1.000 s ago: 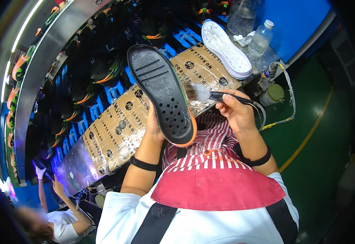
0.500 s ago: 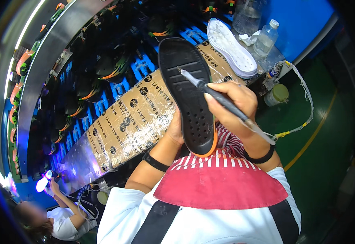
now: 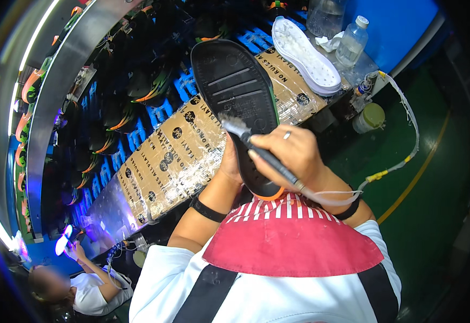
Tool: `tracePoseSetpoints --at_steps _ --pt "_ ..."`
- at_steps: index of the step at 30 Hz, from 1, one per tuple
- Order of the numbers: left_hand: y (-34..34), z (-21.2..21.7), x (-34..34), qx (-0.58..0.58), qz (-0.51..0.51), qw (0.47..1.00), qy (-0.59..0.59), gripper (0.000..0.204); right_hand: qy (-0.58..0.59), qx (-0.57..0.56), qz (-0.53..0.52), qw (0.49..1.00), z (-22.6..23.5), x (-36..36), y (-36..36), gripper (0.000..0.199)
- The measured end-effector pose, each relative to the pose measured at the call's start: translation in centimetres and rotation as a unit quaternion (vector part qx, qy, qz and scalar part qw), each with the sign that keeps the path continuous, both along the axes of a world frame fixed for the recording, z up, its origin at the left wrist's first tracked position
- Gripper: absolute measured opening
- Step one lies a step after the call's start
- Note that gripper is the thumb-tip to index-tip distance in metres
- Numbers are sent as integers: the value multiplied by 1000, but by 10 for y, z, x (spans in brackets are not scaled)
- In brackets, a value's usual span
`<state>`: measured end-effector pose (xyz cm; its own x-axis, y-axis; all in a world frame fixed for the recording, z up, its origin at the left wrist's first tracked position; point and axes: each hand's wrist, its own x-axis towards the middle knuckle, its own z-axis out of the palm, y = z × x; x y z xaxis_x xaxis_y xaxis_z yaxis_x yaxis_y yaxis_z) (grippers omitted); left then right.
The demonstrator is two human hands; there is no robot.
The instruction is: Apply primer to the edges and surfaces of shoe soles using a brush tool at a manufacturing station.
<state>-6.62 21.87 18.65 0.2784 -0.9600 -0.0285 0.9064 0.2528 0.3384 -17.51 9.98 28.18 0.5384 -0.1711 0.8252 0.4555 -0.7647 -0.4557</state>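
The left hand [image 3: 229, 161] holds the black shoe sole [image 3: 237, 102] up from behind, over the taped bench [image 3: 175, 156]. The right hand [image 3: 291, 153] is closed tight around a brush [image 3: 245, 137]. The brush tip now sits lower on the sole than before. A white sole [image 3: 305, 54] lies on the bench, as before.

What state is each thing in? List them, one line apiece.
Black shoe sole: held up off the bench, tread side showing.
Brush: bristles against the sole.
Left hand: gripping the sole from behind.
Right hand: closed around the brush.
White sole: lying flat on the bench.
Plastic bottle: upright, capped.
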Motion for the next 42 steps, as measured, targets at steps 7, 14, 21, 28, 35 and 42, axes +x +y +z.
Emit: tracePoseSetpoints --at_steps 7,14,21,28,35,42 --pt "6 -7 7 33 36 998 -27 87 -27 43 20 999 1 -5 -1 24" --pt "-11 16 11 34 61 993 -91 94 52 100 186 976 -6 -4 9 22" --pt "-11 20 21 -32 92 991 -89 97 41 95 103 989 -15 -2 8 23" --pt "-7 38 26 7 167 982 -91 94 157 235 150 947 -4 -13 -3 20" --pt "4 32 59 -34 124 983 -128 99 253 228 295 893 -2 -14 -5 20" --pt "1 54 68 -12 93 967 -237 97 199 220 254 921 -24 -8 -4 22"
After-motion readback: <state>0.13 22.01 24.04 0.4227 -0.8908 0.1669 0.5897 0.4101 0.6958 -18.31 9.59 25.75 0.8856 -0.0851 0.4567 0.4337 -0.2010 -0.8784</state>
